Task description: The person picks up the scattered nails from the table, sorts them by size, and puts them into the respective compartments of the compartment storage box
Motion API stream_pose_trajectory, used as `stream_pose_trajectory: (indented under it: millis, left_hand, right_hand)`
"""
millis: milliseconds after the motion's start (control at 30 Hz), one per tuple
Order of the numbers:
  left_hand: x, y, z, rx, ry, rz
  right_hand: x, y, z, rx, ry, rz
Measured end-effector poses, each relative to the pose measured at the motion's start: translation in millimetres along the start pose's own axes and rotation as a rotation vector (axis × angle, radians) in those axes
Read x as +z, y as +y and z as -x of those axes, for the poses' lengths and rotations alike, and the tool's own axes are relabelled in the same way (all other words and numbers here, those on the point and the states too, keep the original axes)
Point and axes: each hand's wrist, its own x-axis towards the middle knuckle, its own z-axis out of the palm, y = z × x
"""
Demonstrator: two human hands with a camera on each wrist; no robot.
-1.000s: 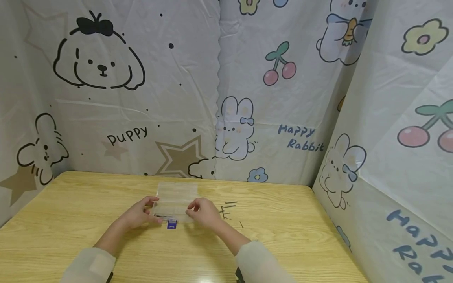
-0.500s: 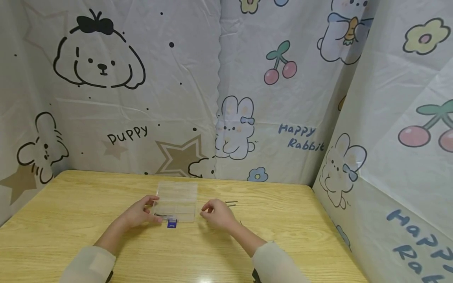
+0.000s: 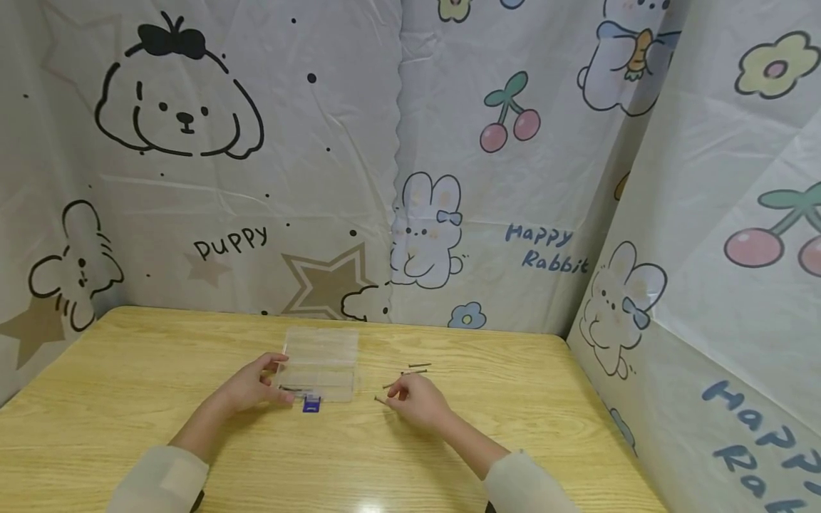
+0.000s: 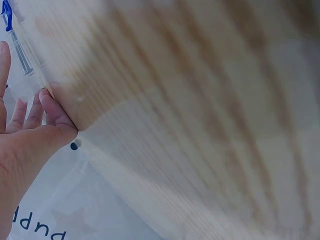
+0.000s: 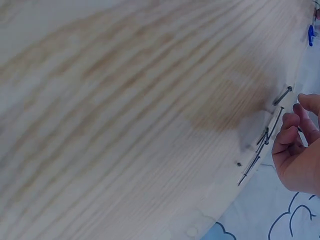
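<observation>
A clear plastic compartment box (image 3: 335, 387) lies on the table with its lid (image 3: 321, 345) folded back and a blue latch (image 3: 311, 405) in front. A few nails (image 4: 22, 57) lie inside its front left part. My left hand (image 3: 253, 383) holds the box's left side, thumb near the front corner. My right hand (image 3: 420, 402) is right of the box, fingers loosely bent, close above a loose nail (image 5: 282, 96). In the right wrist view a small gap shows between that nail and the fingertips. Other loose nails (image 3: 420, 365) lie just behind this hand, some partly hidden.
The wooden table (image 3: 160, 370) is bounded by a printed cloth (image 3: 333, 178) at the back and sides. Its back edge is a short way behind the box lid.
My right hand has moved from over the box's right side to the nails at the right. More nails show behind it. The left hand stays at the box.
</observation>
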Motion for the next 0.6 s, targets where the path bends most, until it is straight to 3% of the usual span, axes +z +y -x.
stream_pose_trajectory:
  millis: [233, 600]
  left_hand:
    - [0.5, 3.4, 0.7, -0.002, 0.0, -0.006]
    - [0.4, 4.6, 2.1, 0.008, 0.005, -0.024]
  right_hand:
    - [-2, 15, 12, -0.016, 0.006, 0.079]
    - [-7, 24, 24, -0.003, 0.007, 0.092]
